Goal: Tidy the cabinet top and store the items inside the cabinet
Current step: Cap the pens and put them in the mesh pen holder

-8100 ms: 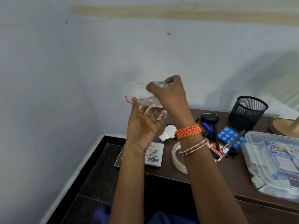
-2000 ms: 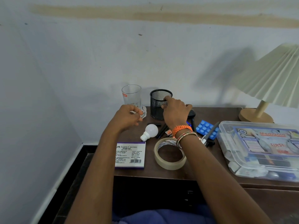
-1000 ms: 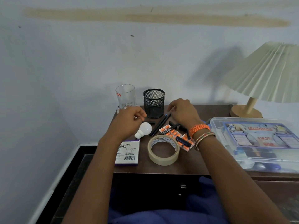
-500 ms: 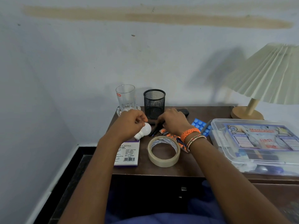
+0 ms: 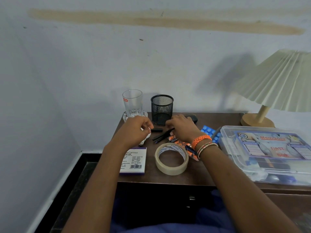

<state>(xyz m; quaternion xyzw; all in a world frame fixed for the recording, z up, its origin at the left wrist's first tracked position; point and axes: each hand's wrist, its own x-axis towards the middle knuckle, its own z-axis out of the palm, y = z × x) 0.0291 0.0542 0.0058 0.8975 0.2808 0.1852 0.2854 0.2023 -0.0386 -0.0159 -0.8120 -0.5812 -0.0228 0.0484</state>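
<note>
While left hand apparently grips bulb, right hand touches pens.

L hand curled gripping, R hand fingers bent down.

One head-worn camera looks forward and slightly down from above the person's lap, facing a pale wall straight ahead. The dark wooden cabinet top fills the lower middle and right, close in, with both forearms reaching away from the lens. Wide-angle bend curves the edges; the left wall corner and floor strip lie near left. No second view exists.
</note>
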